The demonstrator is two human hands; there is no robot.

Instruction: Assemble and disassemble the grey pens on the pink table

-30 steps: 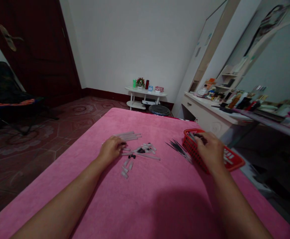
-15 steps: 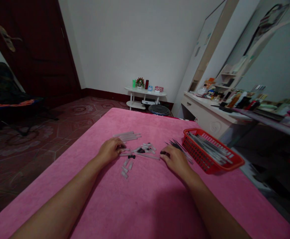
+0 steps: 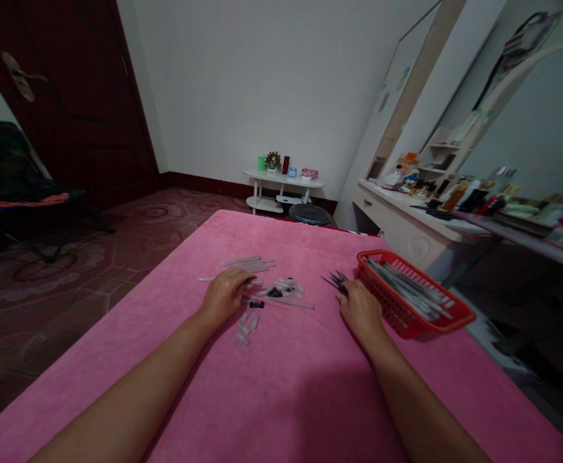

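My left hand (image 3: 225, 294) is closed over a slim translucent tube (image 3: 205, 280), whose ends show on both sides of the fingers. Just beyond it lies a row of similar tubes (image 3: 246, 262). To its right are a pile of small whitish pieces (image 3: 288, 287) with black bits, and a longer tube (image 3: 296, 304). A black piece (image 3: 257, 305) and several short clear pieces (image 3: 243, 333) rest nearer me. My right hand (image 3: 362, 308) has its fingertips closed at a bunch of thin dark-tipped sticks (image 3: 338, 280); the hand hides their rear ends.
A red plastic basket (image 3: 391, 308) holding many greyish tubes stands right beside my right hand. The table has a pink cloth (image 3: 262, 399). Past its far edge are a round stool (image 3: 310, 213) and a white stand (image 3: 281, 175). A cluttered dresser (image 3: 406, 206) is at the right.
My right hand has moved right, from beside the long tube's end to the dark-tipped sticks. My left hand has shifted slightly right, and a tube end now shows on its left.
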